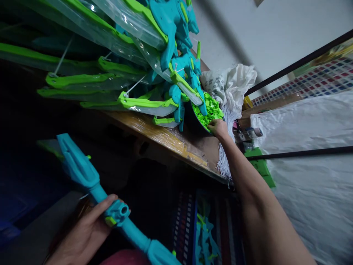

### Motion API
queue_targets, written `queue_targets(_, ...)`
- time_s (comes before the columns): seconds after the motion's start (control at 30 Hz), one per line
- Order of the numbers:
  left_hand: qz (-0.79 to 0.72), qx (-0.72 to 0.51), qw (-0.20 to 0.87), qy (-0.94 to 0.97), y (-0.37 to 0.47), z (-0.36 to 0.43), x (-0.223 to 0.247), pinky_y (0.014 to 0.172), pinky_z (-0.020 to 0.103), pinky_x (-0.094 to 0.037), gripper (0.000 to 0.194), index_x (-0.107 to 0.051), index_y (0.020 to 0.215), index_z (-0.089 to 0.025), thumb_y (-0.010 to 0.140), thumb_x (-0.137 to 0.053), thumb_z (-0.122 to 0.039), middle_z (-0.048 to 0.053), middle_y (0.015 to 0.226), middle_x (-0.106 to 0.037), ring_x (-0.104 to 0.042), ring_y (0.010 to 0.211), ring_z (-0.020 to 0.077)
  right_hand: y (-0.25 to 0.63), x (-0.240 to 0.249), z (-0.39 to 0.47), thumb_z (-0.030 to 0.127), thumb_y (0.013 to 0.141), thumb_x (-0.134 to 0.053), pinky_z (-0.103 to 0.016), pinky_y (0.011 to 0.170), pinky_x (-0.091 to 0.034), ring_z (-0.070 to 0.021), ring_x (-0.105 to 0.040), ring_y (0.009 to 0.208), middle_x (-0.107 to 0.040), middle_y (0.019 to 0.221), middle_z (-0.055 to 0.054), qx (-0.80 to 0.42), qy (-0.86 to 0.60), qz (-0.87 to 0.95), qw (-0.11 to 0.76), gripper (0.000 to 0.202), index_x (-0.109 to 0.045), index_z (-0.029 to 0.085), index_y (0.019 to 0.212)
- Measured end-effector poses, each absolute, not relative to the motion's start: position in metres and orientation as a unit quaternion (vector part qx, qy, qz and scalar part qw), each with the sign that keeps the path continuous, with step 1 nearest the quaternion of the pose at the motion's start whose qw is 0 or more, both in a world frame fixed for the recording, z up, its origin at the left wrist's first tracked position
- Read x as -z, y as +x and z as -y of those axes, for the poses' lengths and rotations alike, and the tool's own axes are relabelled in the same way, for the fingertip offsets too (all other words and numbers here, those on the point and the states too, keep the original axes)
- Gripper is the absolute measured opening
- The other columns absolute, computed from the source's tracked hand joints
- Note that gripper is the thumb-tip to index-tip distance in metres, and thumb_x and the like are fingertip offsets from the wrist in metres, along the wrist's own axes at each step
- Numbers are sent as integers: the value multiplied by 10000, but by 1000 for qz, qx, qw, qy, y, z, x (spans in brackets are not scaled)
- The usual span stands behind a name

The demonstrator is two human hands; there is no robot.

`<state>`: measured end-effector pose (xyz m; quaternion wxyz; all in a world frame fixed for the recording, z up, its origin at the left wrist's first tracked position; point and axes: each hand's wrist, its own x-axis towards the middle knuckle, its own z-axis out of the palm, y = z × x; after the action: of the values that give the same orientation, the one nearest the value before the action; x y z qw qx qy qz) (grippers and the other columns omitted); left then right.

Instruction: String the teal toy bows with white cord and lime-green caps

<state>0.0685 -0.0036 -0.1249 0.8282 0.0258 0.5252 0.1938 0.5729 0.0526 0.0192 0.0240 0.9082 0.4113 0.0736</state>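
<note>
A long teal plastic toy bow part (129, 230), with a round hole and a small green knob at its middle, rests in my left hand (92, 224). The thumb lies over the part near that hole. My right hand (218, 129) reaches to the near rim of a dark bowl (199, 119) full of small bright green plastic pieces (208, 108). Its fingers are curled in at the pieces, and their tips are hidden. White strings (224, 162) hang in a bundle beside the right wrist.
Teal and green toy bows (150, 105) with white strings are piled on the taped table edge (162, 134). A white sack (234, 82) stands behind the bowl. Below the table, a checked bag (183, 224) sits beside more teal parts (205, 235). Dark bars (303, 151) cross at right.
</note>
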Motion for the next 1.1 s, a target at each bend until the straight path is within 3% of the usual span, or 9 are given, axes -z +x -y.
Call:
queue_targets(0.13, -457, -142, 878, 13, 66, 2, 108, 925, 479, -630, 251, -743, 853, -148, 638, -856, -210, 112, 962, -771, -724, 999, 320, 568, -19, -46, 172, 820, -615, -336, 832, -477, -249, -630, 926, -687, 997, -135, -128, 901, -414, 0, 92, -700, 144, 840)
queue_targets(0.27, -420, -110, 896, 89, 62, 8, 97, 936, 398, -591, 350, -762, 998, -170, 663, -831, -247, 108, 1117, -769, -681, 1161, 347, 556, -29, -35, 145, 868, -518, -345, 855, -437, -241, -577, 921, -668, 992, -143, -166, 892, -418, -43, 144, -647, 154, 930)
queue_targets(0.5, -337, -136, 923, 127, 63, 17, 93, 1015, 526, -513, 441, -773, 1104, -139, 669, -770, -212, 160, 1197, -754, -639, 1234, 442, 513, -59, -16, 50, 899, -482, -388, 898, -445, -216, -609, 887, -685, 1001, -181, -171, 886, -408, -140, 201, -644, 120, 996)
queue_targets(0.57, -324, -141, 930, 97, 61, 18, 92, 1089, 547, -466, 463, -773, 1134, -132, 675, -763, -187, 159, 1227, -751, -660, 1216, 422, 472, -62, 0, 132, 952, -513, -345, 794, -492, -179, -622, 750, -693, 912, -101, -100, 861, -456, -201, 177, -662, 155, 1045)
queue_targets(0.63, -310, -130, 939, 77, 58, 19, 92, 1145, 549, -419, 458, -765, 1163, -127, 708, -770, -185, 162, 1243, -750, -666, 1221, 397, 415, -60, 24, 209, 944, -608, -318, 721, -512, -157, -623, 674, -690, 838, -40, 60, 786, -545, -285, 128, -704, 197, 1028)
queue_targets(0.73, -295, -125, 944, 76, 51, 22, 95, 1178, 559, -386, 430, -753, 1182, -124, 764, -792, -215, 164, 1274, -739, -664, 1233, 384, 318, -40, 66, 275, 980, -619, -304, 727, -525, -159, -658, 774, -703, 912, -24, 272, 673, -630, -275, 160, -753, 258, 1066)
queue_targets(0.83, -307, -127, 939, 93, 44, 27, 98, 1213, 542, -352, 403, -747, 1193, -140, 804, -806, -226, 146, 1284, -738, -625, 1298, 361, 245, -4, 101, 307, 999, -624, -311, 769, -541, -177, -670, 862, -714, 955, -29, 428, 616, -593, -291, 164, -729, 260, 1116)
queue_targets(0.97, -316, -126, 933, 116, 37, 30, 99, 1272, 507, -259, 429, -742, 1221, -175, 813, -831, -273, 111, 1355, -708, -517, 1420, 331, 205, 38, 124, 368, 972, -671, -268, 674, -506, -144, -606, 734, -645, 834, 1, 474, 640, -492, -352, 160, -692, 217, 925)
queue_targets(1.1, -310, -132, 931, 142, 34, 29, 97, 1291, 531, -194, 480, -734, 1244, -188, 791, -852, -289, 106, 1394, -684, -446, 1473, 348, 198, 51, 128, 314, 975, -668, -265, 647, -489, -137, -596, 726, -626, 866, -7, 431, 657, -477, -393, 98, -698, 229, 935)
